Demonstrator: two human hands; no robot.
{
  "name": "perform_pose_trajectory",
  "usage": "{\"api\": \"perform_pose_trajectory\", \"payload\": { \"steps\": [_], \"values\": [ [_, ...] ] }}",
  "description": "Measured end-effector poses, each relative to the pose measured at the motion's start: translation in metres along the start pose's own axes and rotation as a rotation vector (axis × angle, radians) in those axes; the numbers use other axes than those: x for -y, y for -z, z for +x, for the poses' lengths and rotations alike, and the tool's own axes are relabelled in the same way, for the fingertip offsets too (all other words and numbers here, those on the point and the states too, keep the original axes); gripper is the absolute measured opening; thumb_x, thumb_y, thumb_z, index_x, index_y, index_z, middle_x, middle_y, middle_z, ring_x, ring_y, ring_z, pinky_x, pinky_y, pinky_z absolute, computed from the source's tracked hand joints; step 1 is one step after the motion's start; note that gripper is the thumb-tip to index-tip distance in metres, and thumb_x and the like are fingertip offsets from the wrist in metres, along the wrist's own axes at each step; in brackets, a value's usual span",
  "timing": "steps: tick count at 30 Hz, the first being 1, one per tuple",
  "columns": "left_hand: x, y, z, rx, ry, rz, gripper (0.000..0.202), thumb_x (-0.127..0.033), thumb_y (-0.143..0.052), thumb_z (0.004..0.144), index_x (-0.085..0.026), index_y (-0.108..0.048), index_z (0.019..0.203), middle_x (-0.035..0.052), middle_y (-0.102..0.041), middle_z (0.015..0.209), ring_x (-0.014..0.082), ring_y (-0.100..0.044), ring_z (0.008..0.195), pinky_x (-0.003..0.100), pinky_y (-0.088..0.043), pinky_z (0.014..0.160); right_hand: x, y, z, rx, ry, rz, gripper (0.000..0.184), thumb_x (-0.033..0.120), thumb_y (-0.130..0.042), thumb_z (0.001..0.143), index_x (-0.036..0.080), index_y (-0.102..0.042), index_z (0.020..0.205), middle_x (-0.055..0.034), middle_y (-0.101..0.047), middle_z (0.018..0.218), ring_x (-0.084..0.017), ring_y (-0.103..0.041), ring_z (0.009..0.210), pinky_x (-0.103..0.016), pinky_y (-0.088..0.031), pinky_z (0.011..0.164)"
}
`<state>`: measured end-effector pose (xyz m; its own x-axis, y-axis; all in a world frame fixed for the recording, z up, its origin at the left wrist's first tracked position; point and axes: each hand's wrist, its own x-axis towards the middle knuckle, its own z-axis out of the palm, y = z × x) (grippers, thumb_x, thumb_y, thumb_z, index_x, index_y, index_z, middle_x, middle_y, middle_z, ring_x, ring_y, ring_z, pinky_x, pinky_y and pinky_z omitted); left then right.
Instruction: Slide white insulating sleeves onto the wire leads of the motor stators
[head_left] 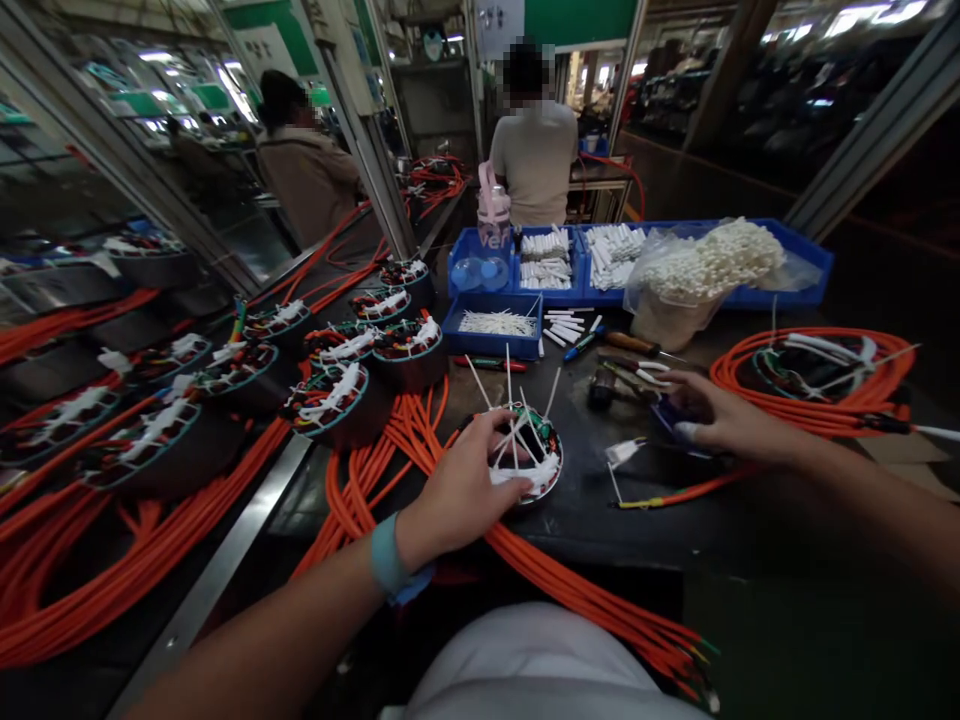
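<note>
My left hand (476,475) grips a round motor stator (551,475) on the dark bench, thumb across its near side and fingers over the far part. White cable ties (510,380) stick up from the stator, and white sleeving lies along its near edge. On the right, my right hand (724,415) is closed on a small dark blue object (675,422) whose kind I cannot make out. Left of that hand lie a dark hammer-like tool (602,385) and a white connector (624,453) by an orange cable with a yellow end.
Several wound stators (337,400) stand at left with bundles of orange cable (390,450). At the back, blue bins (450,265) hold white tubes and ties; a bag of white pieces (705,265) sits there. An orange cable coil (817,370) lies right. Two people sit beyond.
</note>
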<state>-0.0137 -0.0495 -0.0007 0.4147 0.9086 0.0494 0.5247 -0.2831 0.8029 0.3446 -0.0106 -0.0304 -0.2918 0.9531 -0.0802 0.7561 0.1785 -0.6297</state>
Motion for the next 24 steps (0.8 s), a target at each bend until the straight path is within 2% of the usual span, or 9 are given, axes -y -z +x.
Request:
{"api": "perform_pose_trajectory", "payload": {
  "steps": [3, 6, 8, 11, 14, 16, 18, 21, 24],
  "values": [
    [0.0, -0.001, 0.006, -0.096, 0.064, -0.159, 0.054, -0.018, -0.064, 0.073, -0.018, -0.038, 0.12, 0.0025, -0.064, 0.09, 0.0148, -0.063, 0.076, 0.03, -0.05, 0.073, 0.011, -0.001, -0.005, -0.1, -0.038, 0.238, 0.054, 0.028, -0.049, 0.079, 0.017, -0.036, 0.13, -0.0149, -0.06, 0.102, -0.022, -0.06, 0.086, -0.028, -0.048, 0.069],
    [-0.009, 0.005, 0.01, 0.001, -0.009, 0.147, 0.02, -0.028, -0.061, 0.078, -0.017, -0.056, 0.094, 0.0025, -0.062, 0.082, 0.014, -0.059, 0.068, 0.026, -0.046, 0.064, 0.028, -0.001, -0.009, -0.055, -0.012, 0.017, 0.045, 0.032, -0.057, 0.078, 0.021, -0.05, 0.121, -0.0138, -0.062, 0.104, -0.026, -0.061, 0.088, -0.032, -0.047, 0.072],
    [-0.018, 0.008, 0.013, 0.094, -0.086, 0.398, 0.019, -0.035, -0.057, 0.081, -0.017, -0.06, 0.077, 0.0042, -0.061, 0.078, 0.0166, -0.058, 0.069, 0.028, -0.044, 0.065, 0.036, 0.003, -0.004, -0.088, -0.008, -0.207, 0.043, 0.028, -0.058, 0.078, 0.022, -0.053, 0.12, -0.0135, -0.063, 0.105, -0.027, -0.061, 0.091, -0.034, -0.045, 0.075],
    [-0.028, 0.006, 0.016, 0.132, -0.149, 0.608, 0.028, -0.04, -0.054, 0.082, -0.016, -0.062, 0.07, 0.0072, -0.062, 0.074, 0.0212, -0.059, 0.071, 0.033, -0.045, 0.069, 0.045, 0.014, 0.017, -0.345, 0.04, -0.28, 0.052, 0.019, -0.056, 0.078, 0.02, -0.045, 0.129, -0.0138, -0.061, 0.111, -0.025, -0.06, 0.094, -0.033, -0.045, 0.077],
    [-0.03, 0.002, 0.016, 0.132, -0.157, 0.669, 0.028, -0.042, -0.056, 0.081, -0.017, -0.063, 0.071, 0.0076, -0.064, 0.074, 0.0231, -0.06, 0.074, 0.034, -0.044, 0.071, 0.06, 0.036, 0.042, -0.712, 0.206, -0.249, 0.061, 0.014, -0.057, 0.075, 0.013, -0.037, 0.132, -0.0151, -0.055, 0.117, -0.02, -0.056, 0.098, -0.03, -0.044, 0.082],
    [-0.029, 0.001, 0.012, 0.126, -0.162, 0.677, 0.03, -0.046, -0.056, 0.08, -0.017, -0.064, 0.074, 0.008, -0.065, 0.077, 0.0242, -0.06, 0.077, 0.036, -0.044, 0.074, 0.078, 0.056, 0.052, -0.936, 0.302, -0.414, 0.061, 0.014, -0.056, 0.075, 0.01, -0.038, 0.132, -0.0167, -0.051, 0.118, -0.022, -0.052, 0.105, -0.033, -0.041, 0.086],
    [-0.027, 0.001, 0.008, 0.113, -0.177, 0.677, 0.035, -0.05, -0.057, 0.079, -0.017, -0.065, 0.072, 0.0091, -0.066, 0.077, 0.0261, -0.06, 0.081, 0.04, -0.041, 0.08, 0.1, 0.074, 0.054, -1.042, 0.353, -0.62, 0.057, 0.016, -0.052, 0.079, 0.012, -0.039, 0.134, -0.0163, -0.047, 0.123, -0.025, -0.046, 0.116, -0.038, -0.037, 0.089],
    [-0.022, 0.0, 0.006, 0.117, -0.166, 0.616, 0.034, -0.05, -0.059, 0.078, -0.018, -0.067, 0.071, 0.0078, -0.066, 0.074, 0.0261, -0.059, 0.084, 0.045, -0.035, 0.09, 0.123, 0.086, 0.044, -0.947, 0.3, -0.565, 0.052, 0.027, -0.051, 0.084, 0.019, -0.04, 0.134, -0.012, -0.052, 0.119, -0.025, -0.051, 0.109, -0.039, -0.038, 0.082],
    [-0.013, -0.003, 0.013, 0.055, -0.104, 0.444, 0.022, -0.041, -0.059, 0.081, -0.024, -0.069, 0.09, 0.0031, -0.07, 0.088, 0.0227, -0.059, 0.092, 0.043, -0.032, 0.096, 0.117, 0.063, 0.021, -0.566, 0.2, -0.226, 0.046, 0.037, -0.059, 0.079, 0.019, -0.053, 0.121, -0.0079, -0.064, 0.093, -0.02, -0.061, 0.079, -0.034, -0.044, 0.066]
  ]
}}
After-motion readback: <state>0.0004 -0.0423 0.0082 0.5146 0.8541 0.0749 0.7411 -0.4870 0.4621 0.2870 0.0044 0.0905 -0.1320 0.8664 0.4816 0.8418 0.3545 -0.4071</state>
